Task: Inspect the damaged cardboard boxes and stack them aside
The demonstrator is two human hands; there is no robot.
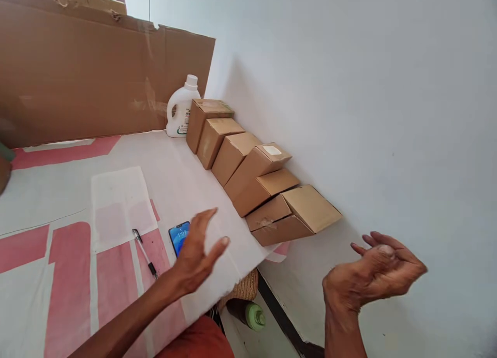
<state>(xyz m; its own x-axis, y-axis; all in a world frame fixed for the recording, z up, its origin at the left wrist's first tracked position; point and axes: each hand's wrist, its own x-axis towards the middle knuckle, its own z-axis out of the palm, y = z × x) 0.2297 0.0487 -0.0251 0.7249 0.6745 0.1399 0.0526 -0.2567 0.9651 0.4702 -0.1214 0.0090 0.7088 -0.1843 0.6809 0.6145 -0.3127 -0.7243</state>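
Note:
My left hand [197, 252] hovers over the table with thumb and fingers spread, holding nothing. Partly behind it lies a phone [179, 236] with its screen lit and showing a clock. A pen [144, 252] rests left of that hand on the printed cloth. My right hand [375, 272] is raised in front of the white wall, beyond the table's edge. Its fingers are loosely bent and apart, with nothing in them. Nearest to it is the front cardboard box [281, 228], the end of a slanting row of several brown boxes [240, 159] along the wall.
A white jug [182, 107] stands at the row's far end. Behind it rises a large cardboard sheet [85, 73]. A pale sheet [116, 192] lies on the table cover [163, 166]. Below the edge are a green-capped bottle [254, 316] and a woven item [246, 285].

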